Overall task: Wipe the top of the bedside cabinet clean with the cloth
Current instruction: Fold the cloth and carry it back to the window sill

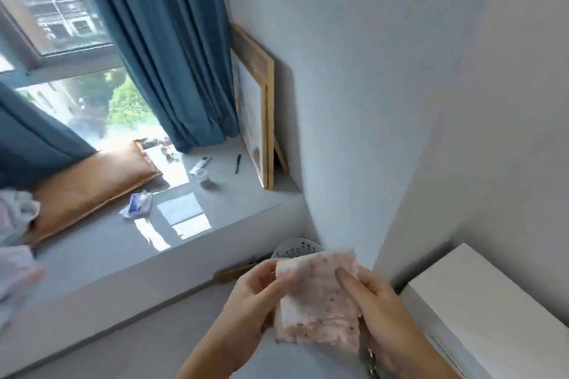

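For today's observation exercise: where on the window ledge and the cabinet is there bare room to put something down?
The white cabinet top looks bare throughout. The window ledge is free along its front edge and between the pen and the leaning picture frame. It is crowded near the orange cushion: tissue packet, remote, small cup.

A bedroom corner in a home, high above a street.

Long teal fabric curtains [160,49] frame a window with a wide grey sill seat [234,203] holding a flat orange cushion [89,181], a leaning wooden picture frame [261,108], and a white remote control [200,164].
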